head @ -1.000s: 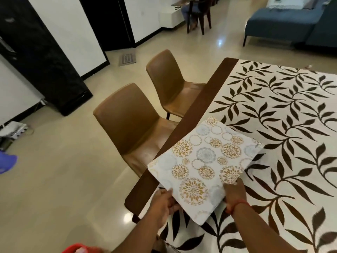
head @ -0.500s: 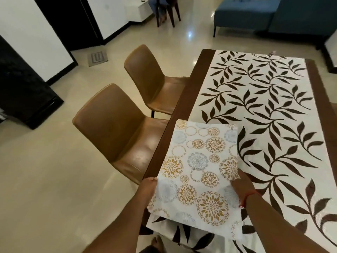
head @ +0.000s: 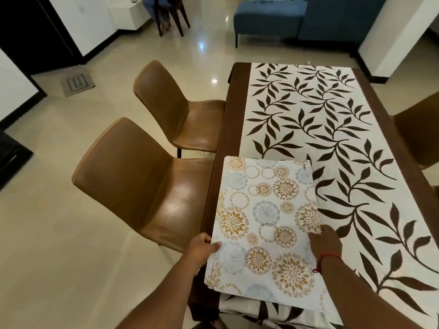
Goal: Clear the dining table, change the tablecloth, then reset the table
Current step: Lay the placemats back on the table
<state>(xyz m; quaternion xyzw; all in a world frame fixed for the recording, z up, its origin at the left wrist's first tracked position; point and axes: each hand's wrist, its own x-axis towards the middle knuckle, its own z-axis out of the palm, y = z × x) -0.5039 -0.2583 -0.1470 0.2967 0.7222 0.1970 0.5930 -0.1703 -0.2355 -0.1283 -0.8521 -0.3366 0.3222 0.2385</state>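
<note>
Both hands hold a folded tablecloth (head: 266, 224), white with gold and blue-grey floral circles, over the near left part of the tabletop (head: 223, 148). The left hand (head: 202, 250) grips its left edge, thumb lying on top and fingers curled underneath; the right hand (head: 325, 243), with a red thread at the wrist, grips the right edge, its fingers hidden beneath the cloth. The folded cloth overlaps the dark wooden rim and the spread tablecloth (head: 332, 138), white with dark brown leaf sprigs, that covers the tabletop. Two tan leather chairs (head: 142, 176) stand along the left side, and a blue sofa (head: 285, 17) sits beyond.
</note>
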